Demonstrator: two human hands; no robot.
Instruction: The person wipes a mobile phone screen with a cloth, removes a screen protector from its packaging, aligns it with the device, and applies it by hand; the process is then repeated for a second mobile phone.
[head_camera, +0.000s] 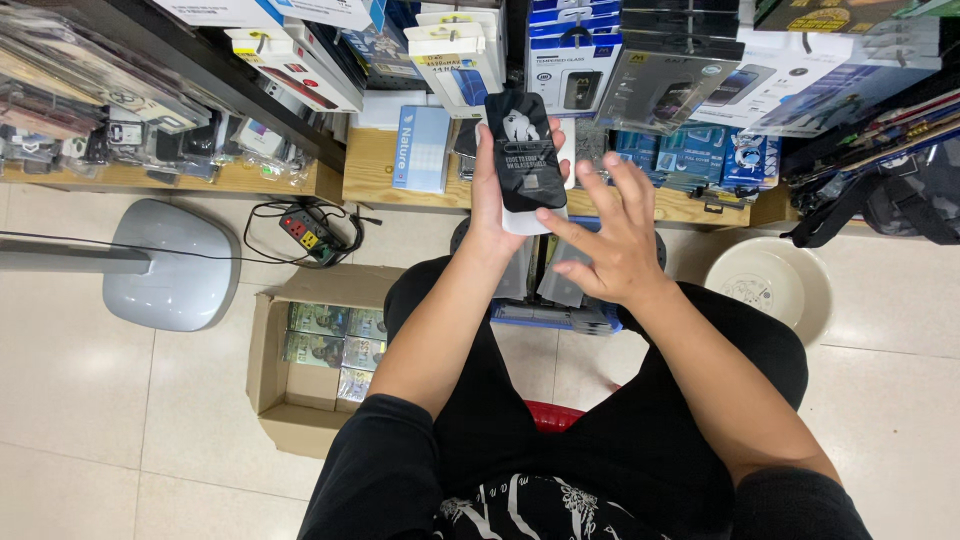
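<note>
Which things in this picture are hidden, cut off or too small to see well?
- Head view: the white piece behind the black packet is mostly covered by the packet and the left hand.
- The stack on the floor lies partly behind the right hand and both forearms.
- The cardboard box is partly covered by the left knee.
- The top shelf packages are cut by the upper edge.

A single camera sits on the person's head and looks steeply down over the lap, facing forward toward low wooden shelves (400, 165) packed with boxed goods. It is close: the left hand (497, 190) gripping a black phone-shaped package (525, 150) fills the centre. Beyond that grip lie the shelves; left and below it the open cardboard box (300, 350); right of it a white basin (770, 285).
</note>
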